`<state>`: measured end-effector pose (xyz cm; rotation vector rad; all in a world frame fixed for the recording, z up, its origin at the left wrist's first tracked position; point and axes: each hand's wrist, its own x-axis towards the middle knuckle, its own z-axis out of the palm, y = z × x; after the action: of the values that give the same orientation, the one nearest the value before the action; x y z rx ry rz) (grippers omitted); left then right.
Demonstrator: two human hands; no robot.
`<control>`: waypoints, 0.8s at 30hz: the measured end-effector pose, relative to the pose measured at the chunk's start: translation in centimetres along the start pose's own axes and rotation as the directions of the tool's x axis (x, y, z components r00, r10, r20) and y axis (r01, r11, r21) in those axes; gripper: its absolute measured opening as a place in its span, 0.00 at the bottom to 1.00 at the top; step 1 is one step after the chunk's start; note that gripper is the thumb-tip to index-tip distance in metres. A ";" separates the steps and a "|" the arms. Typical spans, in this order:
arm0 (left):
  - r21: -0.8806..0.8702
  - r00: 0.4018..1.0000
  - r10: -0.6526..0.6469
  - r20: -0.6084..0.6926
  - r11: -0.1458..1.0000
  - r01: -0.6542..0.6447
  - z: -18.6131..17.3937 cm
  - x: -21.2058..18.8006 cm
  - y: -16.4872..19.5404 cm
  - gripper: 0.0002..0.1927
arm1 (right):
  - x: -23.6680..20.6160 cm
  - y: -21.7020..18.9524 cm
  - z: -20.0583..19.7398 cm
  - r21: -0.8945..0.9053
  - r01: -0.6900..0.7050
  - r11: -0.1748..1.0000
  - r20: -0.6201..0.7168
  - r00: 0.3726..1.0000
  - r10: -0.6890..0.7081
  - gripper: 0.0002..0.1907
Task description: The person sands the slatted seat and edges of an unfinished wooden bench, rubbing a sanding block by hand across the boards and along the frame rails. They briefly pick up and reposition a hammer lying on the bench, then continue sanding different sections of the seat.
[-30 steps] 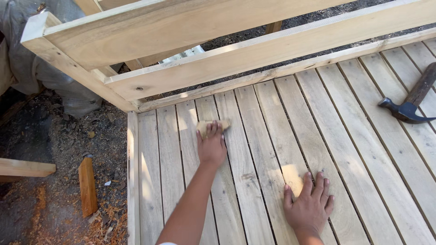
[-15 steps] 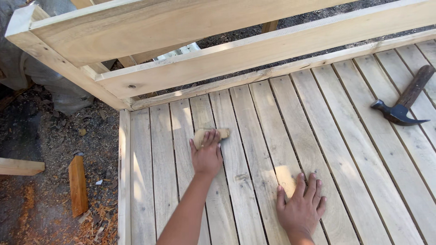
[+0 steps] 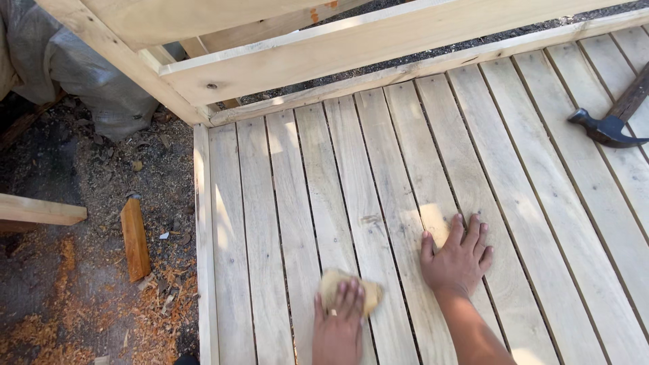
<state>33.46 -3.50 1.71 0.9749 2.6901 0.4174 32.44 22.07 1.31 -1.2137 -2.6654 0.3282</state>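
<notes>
The small tan sanding pad (image 3: 350,290), a soft folded piece with a rough pale face, lies flat on the slatted platform of pale wooden boards (image 3: 514,203), close to its near edge and a few boards in from its left edge. I see my left hand (image 3: 338,324) pressed down on top of it, fingers (image 3: 346,297) laid flat and close together over the pad, a ring showing on one of them; the pad sticks out beyond the fingertips and to the right. My right hand (image 3: 458,255) rests palm down on the bare boards just beside it to the right, fingers spread wide and holding nothing, touching only the wood.

A dark-headed hammer with a brown wooden handle (image 3: 612,118) lies on the boards near the platform's right edge, well apart from both hands. Along the far edge runs a pale timber rail (image 3: 378,47) fixed to a slanted post. Off the left edge, on dirt ground strewn with wood shavings (image 3: 74,304), lies a short reddish-brown wooden block (image 3: 135,238), and a grey tarp bundle (image 3: 88,67) sits near the far left corner.
</notes>
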 end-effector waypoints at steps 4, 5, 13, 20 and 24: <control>0.295 0.911 0.341 -0.233 0.917 -0.268 6.2 -7.6 2.3 0.24 | -0.4 0.0 -0.1 0.006 0.004 1.000 0.007 1.000 -0.004 0.40; 0.118 0.952 0.282 -0.115 0.956 -0.269 6.1 -6.3 2.0 0.25 | -0.4 0.0 -0.2 0.005 0.004 1.000 0.017 1.000 -0.004 0.40; 0.080 0.992 -0.046 -0.119 0.995 0.056 -11.4 22.5 -0.7 0.28 | 0.1 -1.0 -1.3 -0.009 -0.025 1.000 0.017 1.000 0.025 0.40; 0.063 0.988 -0.046 -0.148 0.996 0.056 -12.8 28.0 2.0 0.28 | 0.5 -1.8 -2.5 -0.035 -0.049 0.998 0.041 0.998 0.051 0.40; -0.026 0.993 0.069 -0.095 0.997 -0.072 -7.5 16.3 4.3 0.28 | 0.1 -1.7 -4.0 -0.048 -0.036 0.998 0.065 0.997 0.039 0.40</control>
<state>21.34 8.99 7.95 1.0704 2.7307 0.5280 32.24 21.56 5.57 -1.2891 -2.7235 0.3187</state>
